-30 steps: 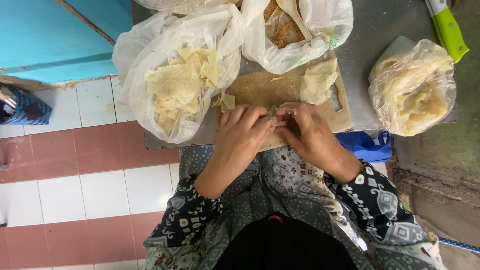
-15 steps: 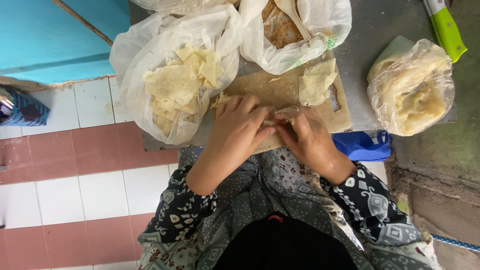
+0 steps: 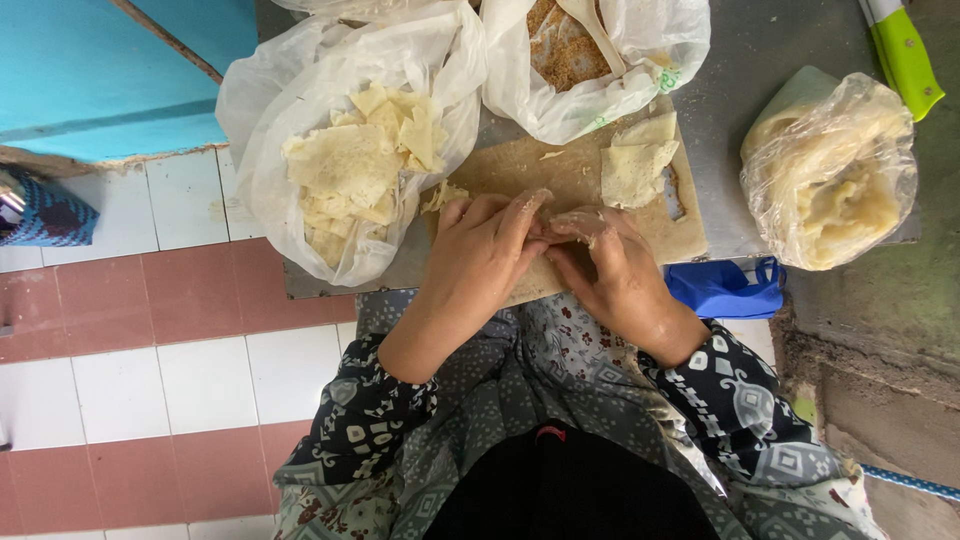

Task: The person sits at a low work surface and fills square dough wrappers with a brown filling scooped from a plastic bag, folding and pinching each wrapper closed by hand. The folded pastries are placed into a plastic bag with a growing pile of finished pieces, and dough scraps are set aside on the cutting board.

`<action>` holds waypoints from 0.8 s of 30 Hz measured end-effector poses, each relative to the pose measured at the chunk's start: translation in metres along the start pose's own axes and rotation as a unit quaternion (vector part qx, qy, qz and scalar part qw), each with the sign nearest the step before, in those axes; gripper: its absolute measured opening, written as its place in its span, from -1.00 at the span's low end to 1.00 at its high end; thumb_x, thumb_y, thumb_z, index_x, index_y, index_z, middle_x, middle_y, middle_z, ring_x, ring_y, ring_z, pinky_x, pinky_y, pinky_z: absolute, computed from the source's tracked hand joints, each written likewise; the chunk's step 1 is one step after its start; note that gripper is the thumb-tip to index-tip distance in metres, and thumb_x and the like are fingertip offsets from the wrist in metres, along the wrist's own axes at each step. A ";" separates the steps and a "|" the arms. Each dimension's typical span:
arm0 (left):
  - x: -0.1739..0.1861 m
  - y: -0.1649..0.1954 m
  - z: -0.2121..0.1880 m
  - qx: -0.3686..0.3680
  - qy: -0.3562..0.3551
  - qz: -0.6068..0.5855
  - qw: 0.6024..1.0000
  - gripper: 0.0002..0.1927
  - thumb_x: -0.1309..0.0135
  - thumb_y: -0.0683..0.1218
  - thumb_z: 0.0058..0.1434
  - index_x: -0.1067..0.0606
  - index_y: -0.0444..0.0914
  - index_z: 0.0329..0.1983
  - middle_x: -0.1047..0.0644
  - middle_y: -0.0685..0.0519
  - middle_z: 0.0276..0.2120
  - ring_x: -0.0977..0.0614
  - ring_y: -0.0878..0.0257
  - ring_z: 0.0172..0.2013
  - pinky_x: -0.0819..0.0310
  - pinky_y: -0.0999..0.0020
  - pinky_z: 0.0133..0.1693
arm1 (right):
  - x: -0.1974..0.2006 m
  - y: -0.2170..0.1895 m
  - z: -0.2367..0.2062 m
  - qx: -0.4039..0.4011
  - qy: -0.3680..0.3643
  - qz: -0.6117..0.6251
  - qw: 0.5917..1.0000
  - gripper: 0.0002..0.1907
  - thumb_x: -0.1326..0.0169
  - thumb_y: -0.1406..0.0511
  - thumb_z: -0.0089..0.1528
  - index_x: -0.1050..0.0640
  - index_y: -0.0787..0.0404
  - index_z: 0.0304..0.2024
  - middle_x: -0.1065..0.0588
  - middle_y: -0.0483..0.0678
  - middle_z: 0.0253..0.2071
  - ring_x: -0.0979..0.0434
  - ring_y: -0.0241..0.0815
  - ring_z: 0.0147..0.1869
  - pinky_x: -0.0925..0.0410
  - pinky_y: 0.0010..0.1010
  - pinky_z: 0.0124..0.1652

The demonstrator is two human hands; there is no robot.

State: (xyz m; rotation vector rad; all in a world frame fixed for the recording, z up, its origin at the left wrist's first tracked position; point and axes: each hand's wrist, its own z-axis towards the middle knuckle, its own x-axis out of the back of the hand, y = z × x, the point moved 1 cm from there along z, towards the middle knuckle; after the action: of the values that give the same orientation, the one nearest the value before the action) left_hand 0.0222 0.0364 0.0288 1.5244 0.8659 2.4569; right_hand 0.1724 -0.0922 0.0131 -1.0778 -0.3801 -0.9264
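While both hands press together over the middle of the wooden board (image 3: 575,170), the left hand (image 3: 480,255) and the right hand (image 3: 610,270) meet fingertip to fingertip, pinched on a small piece of pale, thin dough wrapper (image 3: 578,222) that shows only partly between them (whether anything lies inside it cannot be told). That piece sits on the board's near half, just in front of the person's patterned lap. A little beyond the right hand, a short stack of cut wrapper sheets (image 3: 635,160) lies on the board's far right part. To the left of the board, touching its edge, an open clear plastic bag (image 3: 290,90) holds many more pale wrapper scraps (image 3: 350,165). Beyond the board stands another plastic bag (image 3: 655,45) with brown crumbly filling (image 3: 560,45) and a pale spoon handle in it. Well to the right rests a tied bag of yellowish dough (image 3: 835,170), with a green-handled tool (image 3: 905,55) past it and a blue bag (image 3: 725,290) below the metal tabletop (image 3: 740,60).
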 end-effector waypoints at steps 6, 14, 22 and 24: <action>0.008 0.010 0.000 -0.005 0.021 0.049 0.999 -0.41 -0.23 -0.08 0.24 -0.35 -0.21 0.32 -0.58 0.07 -0.13 -0.54 0.12 -0.03 -0.24 0.14 0.03 | -0.003 0.002 0.001 0.020 0.014 -0.034 0.999 -0.56 -0.29 0.49 0.20 -0.39 0.29 0.05 -0.56 0.08 0.01 -0.59 0.11 0.08 -0.41 -0.16 0.06; -0.005 0.001 -0.004 0.003 0.029 0.045 0.999 -0.39 -0.24 -0.08 0.29 -0.32 -0.17 0.38 -0.57 0.10 -0.14 -0.57 0.20 -0.02 -0.26 0.16 0.08 | 0.000 -0.006 0.006 0.042 0.030 -0.055 0.997 -0.51 -0.30 0.48 0.17 -0.43 0.27 0.12 -0.54 0.08 0.00 -0.56 0.14 0.11 -0.38 -0.12 0.08; 0.011 -0.011 -0.001 0.033 0.071 0.110 0.991 -0.21 -0.21 0.10 0.40 -0.13 -0.25 0.53 -0.57 0.04 -0.09 -0.54 0.10 -0.04 -0.25 0.11 0.09 | 0.005 -0.005 0.012 0.099 -0.027 -0.171 0.980 -0.41 -0.23 0.44 0.20 -0.37 0.41 0.27 -0.54 0.15 0.13 -0.55 0.09 0.25 -0.33 -0.09 0.27; 0.026 -0.013 -0.015 0.086 0.144 0.077 0.983 -0.27 -0.17 0.04 0.45 -0.13 -0.27 0.53 -0.57 0.06 -0.08 -0.54 0.14 -0.02 -0.26 0.11 0.12 | 0.005 -0.008 0.016 0.088 -0.062 -0.206 0.973 -0.31 -0.20 0.44 0.21 -0.29 0.45 0.37 -0.53 0.19 0.24 -0.48 0.08 0.40 -0.27 -0.07 0.38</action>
State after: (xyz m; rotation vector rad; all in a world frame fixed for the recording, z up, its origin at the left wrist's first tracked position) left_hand -0.0058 0.0513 0.0380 1.3516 1.0681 2.8326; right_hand 0.1718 -0.0815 0.0289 -0.9099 -0.7970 -1.1700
